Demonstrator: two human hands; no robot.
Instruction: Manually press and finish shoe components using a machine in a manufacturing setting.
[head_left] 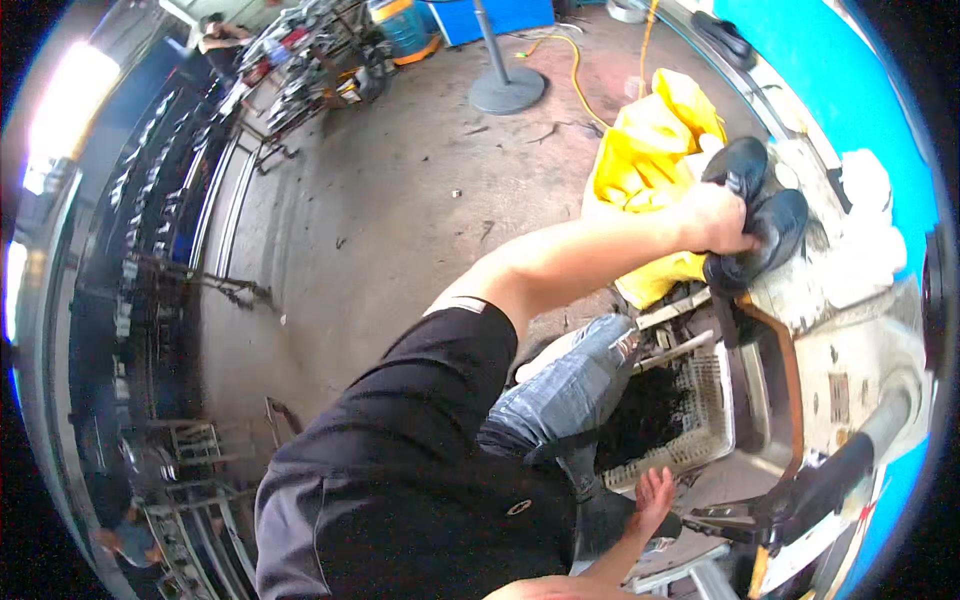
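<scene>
Our left hand (712, 218) reaches up and away from the body, its fingers (738, 243) closed around a bundle of black rubber gloves (762, 222) at the near edge of a worn white worktop (850, 330). The gloves lie directly under and beyond those fingers, on the side away from the body; their dark, rounded ends splay past the knuckles toward the worktop's far side. So far as we can tell, their long axis runs roughly in line with our outstretched forearm. A crumpled yellow sheet (650, 150) hangs just beside the gloves, on the floor side, touching or nearly touching them. Our right hand (655, 495) sits well apart, low in the picture, fingers spread and holding nothing, next to a pale slotted plastic basket (700, 410) set in a steel basin (770, 400). The left hand is plainly the nearer to the gloves. Behind us lies a stained concrete floor (400, 200), with racks of metal parts (300, 60) at its far end.
</scene>
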